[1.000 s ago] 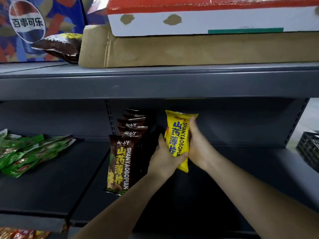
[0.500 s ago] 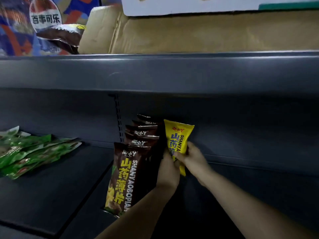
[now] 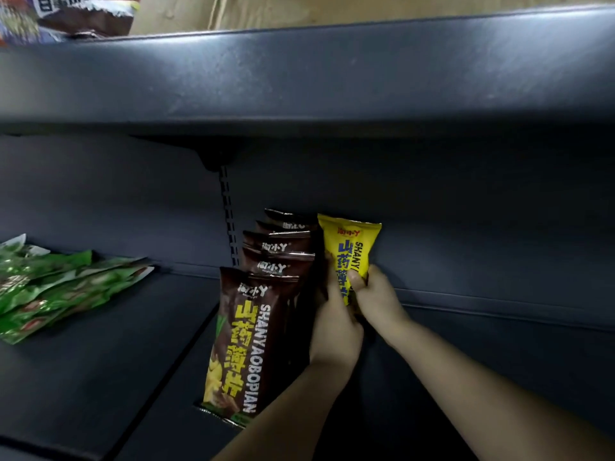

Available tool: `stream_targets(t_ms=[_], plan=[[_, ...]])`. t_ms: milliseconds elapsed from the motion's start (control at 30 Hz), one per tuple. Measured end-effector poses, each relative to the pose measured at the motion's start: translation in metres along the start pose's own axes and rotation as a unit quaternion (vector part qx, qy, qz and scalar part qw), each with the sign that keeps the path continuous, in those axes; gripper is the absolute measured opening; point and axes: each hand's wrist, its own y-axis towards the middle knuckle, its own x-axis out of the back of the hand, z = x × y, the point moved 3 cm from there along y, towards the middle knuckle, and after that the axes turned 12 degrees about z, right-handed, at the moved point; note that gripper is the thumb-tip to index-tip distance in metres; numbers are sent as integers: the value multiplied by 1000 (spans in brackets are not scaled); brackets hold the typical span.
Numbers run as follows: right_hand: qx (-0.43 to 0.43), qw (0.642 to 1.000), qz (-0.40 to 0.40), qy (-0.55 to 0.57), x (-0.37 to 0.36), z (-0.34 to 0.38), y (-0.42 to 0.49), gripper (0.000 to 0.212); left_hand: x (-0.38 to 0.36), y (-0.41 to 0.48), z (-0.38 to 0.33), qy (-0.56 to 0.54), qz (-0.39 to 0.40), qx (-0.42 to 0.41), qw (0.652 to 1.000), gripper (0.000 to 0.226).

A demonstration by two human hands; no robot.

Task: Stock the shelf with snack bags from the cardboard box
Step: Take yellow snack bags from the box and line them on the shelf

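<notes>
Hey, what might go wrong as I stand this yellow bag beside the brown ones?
The yellow bag has nothing propping its right side, so it may topple when the right hand lets go. The left hand sits against the brown bags; withdrawing it might knock that row over.

Dark shelf (image 3: pixel 100 377): green bags (image 3: pixel 56 287) flat at left, brown bags (image 3: pixel 253 337) standing in row

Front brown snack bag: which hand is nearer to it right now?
Left. The left hand holds the yellow bag just right of and behind the front brown bag; the right hand pinches the yellow bag's other edge, farther right.
</notes>
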Motion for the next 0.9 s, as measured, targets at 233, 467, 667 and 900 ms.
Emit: stream_targets(t_ms=[233,467,667,900], plan=[[264,878,-185,-355,12,51,-26,79,-6,3,5,106,-54,69,991,73],[256,734,-58,-627,0,39,2,58,1,3,-6,175,-42,84,980,63],[252,716,-59,-648,0,39,5,61,-4,0,-3,88,23,105,990,79],[279,697,-34,-659,20,22,-14,90,5,-4,-3,63,-33,91,993,84]])
